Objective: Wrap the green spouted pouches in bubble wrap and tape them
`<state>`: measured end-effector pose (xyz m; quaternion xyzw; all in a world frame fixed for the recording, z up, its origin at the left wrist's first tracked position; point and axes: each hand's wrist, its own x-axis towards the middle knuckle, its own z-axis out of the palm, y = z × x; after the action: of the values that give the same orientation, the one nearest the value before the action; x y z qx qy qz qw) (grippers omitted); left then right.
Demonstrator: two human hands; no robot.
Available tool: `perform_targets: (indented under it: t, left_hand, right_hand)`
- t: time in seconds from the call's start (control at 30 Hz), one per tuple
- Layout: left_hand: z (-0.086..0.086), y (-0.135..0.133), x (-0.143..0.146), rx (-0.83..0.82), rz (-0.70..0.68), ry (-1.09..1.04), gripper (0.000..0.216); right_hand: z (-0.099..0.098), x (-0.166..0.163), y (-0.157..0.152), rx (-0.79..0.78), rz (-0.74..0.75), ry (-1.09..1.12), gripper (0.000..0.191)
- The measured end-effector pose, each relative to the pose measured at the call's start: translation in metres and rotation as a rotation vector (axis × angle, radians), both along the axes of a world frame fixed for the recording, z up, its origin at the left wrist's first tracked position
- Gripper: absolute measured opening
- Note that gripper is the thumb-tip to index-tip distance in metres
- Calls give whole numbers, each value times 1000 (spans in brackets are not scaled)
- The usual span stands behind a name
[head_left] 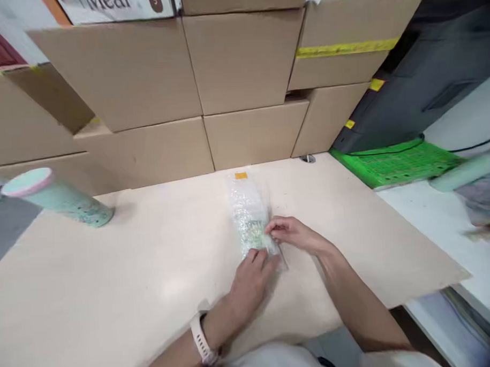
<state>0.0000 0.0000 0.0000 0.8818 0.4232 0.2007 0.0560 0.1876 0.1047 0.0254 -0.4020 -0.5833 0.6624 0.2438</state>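
Observation:
A small item wrapped in clear bubble wrap (248,211) lies near the middle of the pale table (111,274), with something greenish showing through the wrap. My left hand (252,279), with a white watch on its wrist, presses on the near end of the wrapped item. My right hand (293,234) pinches the wrap's right edge with its fingertips. A small orange sticker (240,175) lies on the table just beyond the far end of the wrap.
Stacked cardboard boxes (241,66) wall off the far side. A mint-green tube with a pink-rimmed lid (56,198) stands at the left. A green plastic crate (392,162) and another blurred mint-green tube (465,170) are on a white surface to the right.

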Motion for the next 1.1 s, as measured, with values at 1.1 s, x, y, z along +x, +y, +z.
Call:
perform_targets:
  t: [1.1]
  left_hand:
    - [72,16,-65,-932,137,-1399,85]
  right_hand:
    - [26,-48,-50,-126,-8,498,45]
